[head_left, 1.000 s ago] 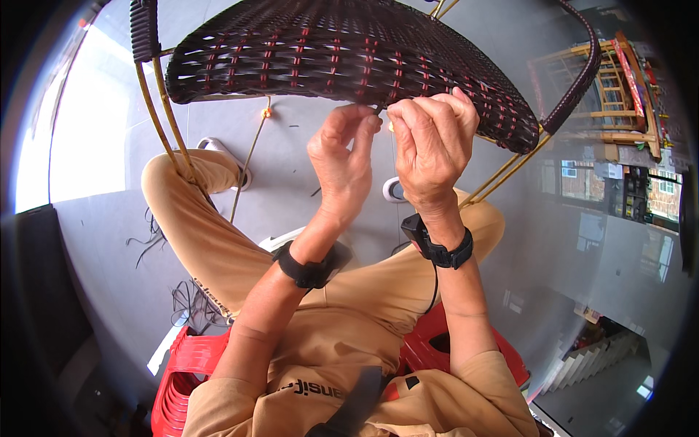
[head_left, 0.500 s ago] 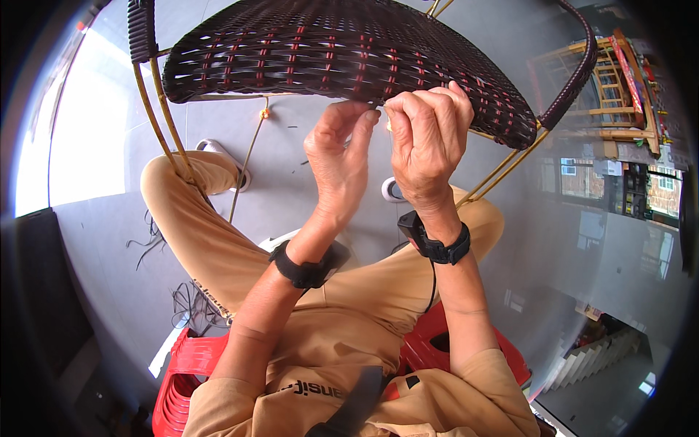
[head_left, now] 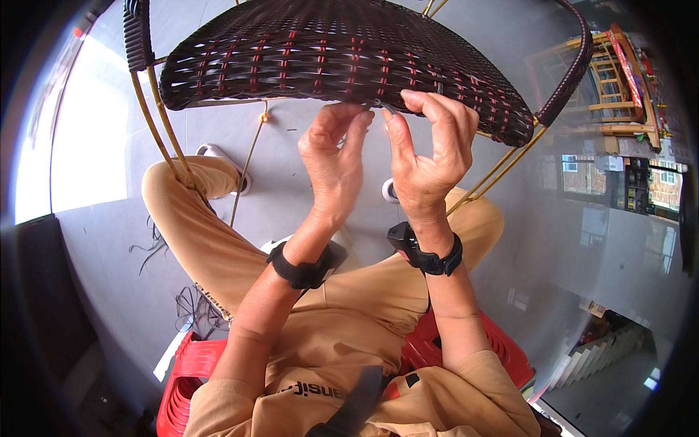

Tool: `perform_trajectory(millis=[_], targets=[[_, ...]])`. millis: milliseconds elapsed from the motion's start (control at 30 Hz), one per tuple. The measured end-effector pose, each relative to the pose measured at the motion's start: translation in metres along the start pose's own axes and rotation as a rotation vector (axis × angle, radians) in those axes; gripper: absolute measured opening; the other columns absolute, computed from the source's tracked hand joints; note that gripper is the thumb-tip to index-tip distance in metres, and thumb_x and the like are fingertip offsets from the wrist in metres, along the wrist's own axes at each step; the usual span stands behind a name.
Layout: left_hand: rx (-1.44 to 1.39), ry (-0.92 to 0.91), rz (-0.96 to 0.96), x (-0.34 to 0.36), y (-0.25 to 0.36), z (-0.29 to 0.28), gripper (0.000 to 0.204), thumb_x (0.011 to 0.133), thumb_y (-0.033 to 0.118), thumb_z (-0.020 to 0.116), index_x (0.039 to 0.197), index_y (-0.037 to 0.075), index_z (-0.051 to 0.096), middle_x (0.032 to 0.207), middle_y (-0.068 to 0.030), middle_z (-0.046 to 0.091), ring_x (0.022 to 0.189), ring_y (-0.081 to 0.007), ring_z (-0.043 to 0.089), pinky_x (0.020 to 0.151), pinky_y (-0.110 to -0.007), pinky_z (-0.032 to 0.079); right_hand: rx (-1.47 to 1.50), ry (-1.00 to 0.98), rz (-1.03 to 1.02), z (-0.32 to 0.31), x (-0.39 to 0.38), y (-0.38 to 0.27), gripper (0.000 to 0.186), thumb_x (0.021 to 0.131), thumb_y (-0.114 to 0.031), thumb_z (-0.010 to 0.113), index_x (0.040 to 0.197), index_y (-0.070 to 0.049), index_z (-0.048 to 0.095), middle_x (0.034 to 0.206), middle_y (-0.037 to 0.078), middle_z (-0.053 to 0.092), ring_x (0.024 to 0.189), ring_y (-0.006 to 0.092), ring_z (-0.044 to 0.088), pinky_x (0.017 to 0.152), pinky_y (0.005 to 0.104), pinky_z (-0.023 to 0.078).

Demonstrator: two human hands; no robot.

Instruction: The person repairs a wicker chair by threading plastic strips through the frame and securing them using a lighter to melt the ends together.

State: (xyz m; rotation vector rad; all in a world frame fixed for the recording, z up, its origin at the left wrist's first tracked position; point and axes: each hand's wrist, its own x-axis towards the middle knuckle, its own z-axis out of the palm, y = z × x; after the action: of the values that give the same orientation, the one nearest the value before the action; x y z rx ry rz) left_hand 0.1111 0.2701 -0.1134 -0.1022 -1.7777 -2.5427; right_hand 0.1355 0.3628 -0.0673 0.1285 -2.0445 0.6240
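Observation:
A dark brown woven seat with red flecks point(head_left: 291, 62) spans the upper middle, its lower edge curving above both hands. My left hand point(head_left: 331, 146) is closed in a pinch at that edge, on a dark weaving strip point(head_left: 377, 103) that is partly hidden by the fingertips. My right hand point(head_left: 433, 149) is just to its right, thumb at the short strip end and apart from the bent index finger, which reaches up to the weave; its fingers look loosely open.
Gold metal legs point(head_left: 162, 120) and wrapped side bars point(head_left: 574, 65) frame the seat around my bent knees point(head_left: 164, 182). I sit on red plastic stools point(head_left: 193, 353). Loose dark strips point(head_left: 149, 244) lie on the grey floor point(head_left: 109, 269). Wooden frames point(head_left: 619, 95) are at upper right.
My right hand's fingers have loosened, the thumb separating from the index finger, which now reaches along the weave. My left hand stays pinched, shifted slightly left.

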Motion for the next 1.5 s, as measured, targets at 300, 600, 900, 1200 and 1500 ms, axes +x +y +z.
perform_trajectory(millis=[300,600,900,1200,1500], targets=[[-0.008,-0.008,0.016,0.0,-0.001,0.001,0.008,0.083,0.001,0.062,0.088,-0.005,0.058,0.082,-0.0052,0.064,0.081,-0.0088,0.059,0.077,-0.024,0.047,-0.011,0.12,0.189,0.024,-0.007,-0.016,0.02,0.067,0.0,0.076,0.082,-0.003,0.063,0.078,0.004,0.058,0.065,0.0145,0.054,0.053,0.0248,0.042],[0.051,-0.016,0.009,0.001,0.002,-0.001,0.009,0.082,0.002,0.063,0.088,-0.005,0.06,0.081,-0.0061,0.065,0.081,-0.0099,0.06,0.077,-0.025,0.048,0.051,0.11,0.207,0.023,-0.004,-0.021,0.02,0.071,0.003,0.073,0.086,-0.001,0.06,0.08,0.007,0.06,0.064,0.0156,0.059,0.056,0.0252,0.05],[0.115,-0.02,0.008,0.004,-0.001,-0.003,0.011,0.082,0.003,0.062,0.087,-0.006,0.06,0.079,-0.0085,0.065,0.079,-0.0115,0.061,0.077,-0.026,0.048,0.041,0.021,0.171,0.02,-0.005,-0.018,0.013,0.075,0.006,0.065,0.084,0.0,0.059,0.079,0.009,0.058,0.069,0.0215,0.058,0.059,0.0299,0.047],[0.129,-0.048,0.0,0.004,0.0,-0.008,0.009,0.082,0.003,0.063,0.088,-0.004,0.061,0.081,-0.0067,0.066,0.081,-0.0113,0.061,0.078,-0.026,0.047,0.206,0.006,0.163,-0.014,-0.016,-0.034,0.015,0.075,0.007,0.066,0.086,0.001,0.057,0.079,0.009,0.057,0.069,0.0191,0.054,0.061,0.0277,0.046],[0.505,-0.223,0.447,0.005,0.07,-0.021,0.033,0.065,-0.007,0.07,0.097,0.004,0.066,0.087,-0.0063,0.061,0.073,-0.0156,0.06,0.066,-0.026,0.049,0.61,-0.052,0.41,-0.02,-0.001,-0.036,0.013,0.075,0.001,0.07,0.083,0.0,0.059,0.084,0.009,0.062,0.07,0.0137,0.057,0.059,0.0245,0.049]])
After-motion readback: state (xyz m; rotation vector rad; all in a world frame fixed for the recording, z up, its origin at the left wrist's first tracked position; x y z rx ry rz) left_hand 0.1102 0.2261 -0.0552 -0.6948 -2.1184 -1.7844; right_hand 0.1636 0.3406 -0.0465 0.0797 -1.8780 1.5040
